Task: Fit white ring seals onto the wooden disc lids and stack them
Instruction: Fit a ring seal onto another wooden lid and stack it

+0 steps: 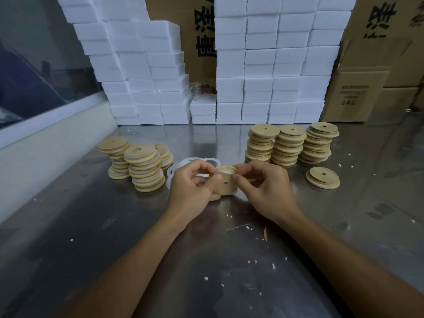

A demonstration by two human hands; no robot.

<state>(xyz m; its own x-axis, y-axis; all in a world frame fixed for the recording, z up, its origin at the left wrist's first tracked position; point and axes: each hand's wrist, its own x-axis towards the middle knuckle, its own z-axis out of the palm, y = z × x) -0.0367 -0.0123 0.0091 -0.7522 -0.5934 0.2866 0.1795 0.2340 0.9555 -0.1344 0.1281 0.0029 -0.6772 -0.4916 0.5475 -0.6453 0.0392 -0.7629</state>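
Mid-fitting: left hand & right hand both pinch round pale wooden disc lid above steel table, working white ring seal onto rim; next, seat it fully, then stack w/ left-side finished piles.

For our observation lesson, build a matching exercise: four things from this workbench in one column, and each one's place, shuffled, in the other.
Things
1. wooden disc lid
2. loose white ring seals
3. single lid
4. foam blocks

Places
A. stacked at the back
B. lying alone, right of the hands
C. held in both hands
D. flat on the table behind the left hand

Pairs: 1-C, 2-D, 3-B, 4-A
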